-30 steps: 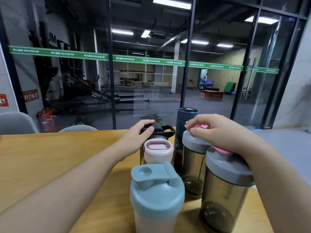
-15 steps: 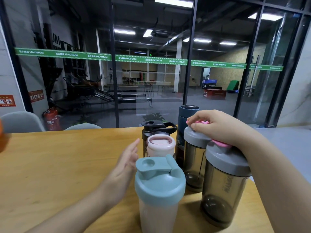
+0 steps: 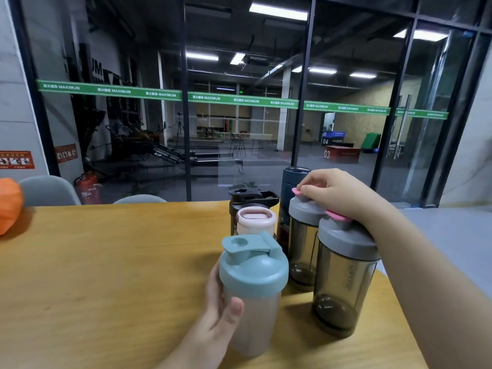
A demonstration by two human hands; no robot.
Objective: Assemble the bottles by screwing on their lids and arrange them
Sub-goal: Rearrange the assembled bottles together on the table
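Several lidded bottles stand in two rows on the wooden table (image 3: 106, 262). Nearest is a frosted bottle with a teal lid (image 3: 253, 265); my left hand (image 3: 218, 312) is wrapped around its body. Behind it stand a pink-lidded bottle (image 3: 256, 219) and a black-lidded bottle (image 3: 250, 196). On the right are two smoky bottles with grey lids, the near one (image 3: 343, 283) and the far one (image 3: 303, 249), then a dark blue tumbler (image 3: 290, 182) at the back. My right hand (image 3: 338, 194) rests on the far grey lid, fingers on its pink flip cap.
An orange object (image 3: 9, 206) lies at the table's far left edge. Grey chair backs (image 3: 48, 190) stand behind the table, with a glass wall beyond. The table's right edge (image 3: 399, 302) runs close beside the smoky bottles.
My left hand left the black lid at the back, drew toward me and closed around the teal-lidded bottle. My right hand stayed on the far grey lid.
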